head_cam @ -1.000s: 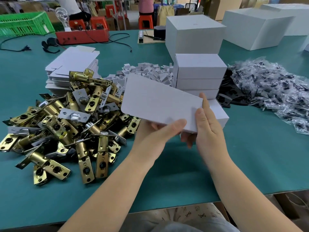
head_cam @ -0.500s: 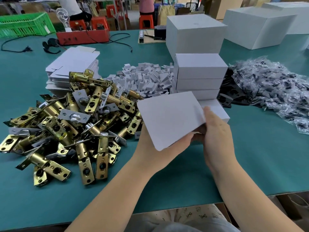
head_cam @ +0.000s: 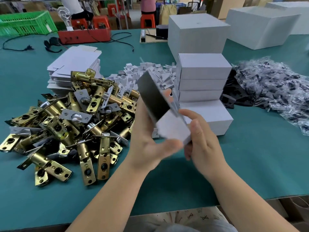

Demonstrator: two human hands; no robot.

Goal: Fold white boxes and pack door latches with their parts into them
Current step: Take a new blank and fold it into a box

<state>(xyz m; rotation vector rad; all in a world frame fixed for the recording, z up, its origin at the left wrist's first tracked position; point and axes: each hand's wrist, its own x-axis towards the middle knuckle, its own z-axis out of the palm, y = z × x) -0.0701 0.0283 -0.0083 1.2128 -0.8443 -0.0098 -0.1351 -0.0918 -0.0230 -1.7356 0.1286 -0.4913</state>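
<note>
I see both hands holding a half-formed white cardboard box (head_cam: 164, 113) above the green-topped table (head_cam: 250, 164), just ahead of the near edge. My left hand (head_cam: 147, 144) cups it from below with the thumb curled along its lower white panel; my right hand (head_cam: 203, 141) pinches its right edge with bent fingers. The box is tilted, its dark grey inner face turned toward 10 o'clock, a white flap blurred at its lower end; I cannot tell how far it is folded.

At 1 o'clock stands a stack of closed white boxes (head_cam: 203, 77), with one more closed white box (head_cam: 210, 118) at its foot; I cannot see what they hold. A bigger white carton (head_cam: 195, 30) rises behind them. At 9 o'clock lies a heap of brass-coloured door latches (head_cam: 66, 124), touching a stack of flat white box blanks (head_cam: 73, 62) at 11 o'clock. Small white card inserts (head_cam: 150, 71) pile up at 12 o'clock, and clear bags of dark parts (head_cam: 274, 91) spread at 2 o'clock.

Bare table runs along the near edge from 4 to 8 o'clock. A green plastic crate (head_cam: 25, 22) sits at the far left.
</note>
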